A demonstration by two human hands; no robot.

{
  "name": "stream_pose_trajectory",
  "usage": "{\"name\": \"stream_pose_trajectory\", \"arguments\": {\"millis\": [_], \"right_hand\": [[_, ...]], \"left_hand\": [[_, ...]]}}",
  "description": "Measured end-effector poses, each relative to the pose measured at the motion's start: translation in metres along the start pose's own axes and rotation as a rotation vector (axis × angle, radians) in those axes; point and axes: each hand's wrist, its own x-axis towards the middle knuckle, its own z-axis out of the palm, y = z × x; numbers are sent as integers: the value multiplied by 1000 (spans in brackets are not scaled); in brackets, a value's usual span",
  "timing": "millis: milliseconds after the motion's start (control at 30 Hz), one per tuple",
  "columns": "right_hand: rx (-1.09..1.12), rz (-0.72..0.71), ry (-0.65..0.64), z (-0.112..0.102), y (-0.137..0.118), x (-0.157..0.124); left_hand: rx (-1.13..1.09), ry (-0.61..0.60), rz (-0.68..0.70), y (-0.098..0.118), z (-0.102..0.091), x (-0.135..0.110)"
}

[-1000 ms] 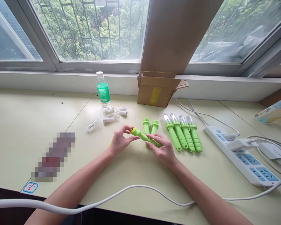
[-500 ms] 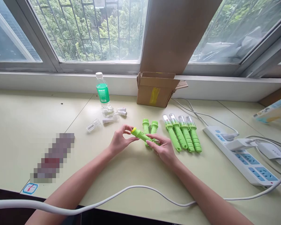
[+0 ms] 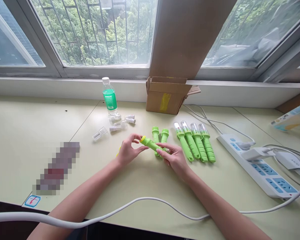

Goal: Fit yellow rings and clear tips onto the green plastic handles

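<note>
A green flashlight handle (image 3: 151, 144) with a yellow ring at its open end is held tilted above the table. My left hand (image 3: 128, 149) has its fingers and thumb closed around the ringed end. Gripping the lower part is my right hand (image 3: 173, 157), thumb in front. Two more green handles without caps (image 3: 155, 131) lie just behind, partly hidden by the held one. Something small and yellow (image 3: 118, 151) peeks out beside my left wrist. Several green handles with clear caps (image 3: 196, 141) lie in a row to the right of my right hand.
Clear plastic caps and white-ended pieces (image 3: 118, 126) lie near a water bottle (image 3: 110, 99). A cardboard box (image 3: 165, 98) stands against the sill. On the right is a power strip (image 3: 260, 168) with plugs. A white cable (image 3: 140, 200) crosses in front of my forearms.
A small yellow thing now shows beside my left wrist, where none was visible before. Both hands and the held handle have stayed almost in place.
</note>
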Motion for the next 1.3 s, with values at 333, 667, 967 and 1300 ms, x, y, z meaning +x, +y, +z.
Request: {"name": "stream_pose_trajectory", "arguments": {"millis": [333, 667, 967, 1300], "right_hand": [[31, 35, -25, -3, -2, 1], [116, 89, -61, -4, -4, 2], [155, 92, -80, -5, -2, 3], [199, 136, -112, -7, -2, 4]], "left_hand": [[18, -18, -63, -1, 0, -3], [-16, 28, -53, -2, 2, -2], [51, 50, -24, -4, 4, -5], [57, 31, -4, -2, 2, -5]]}}
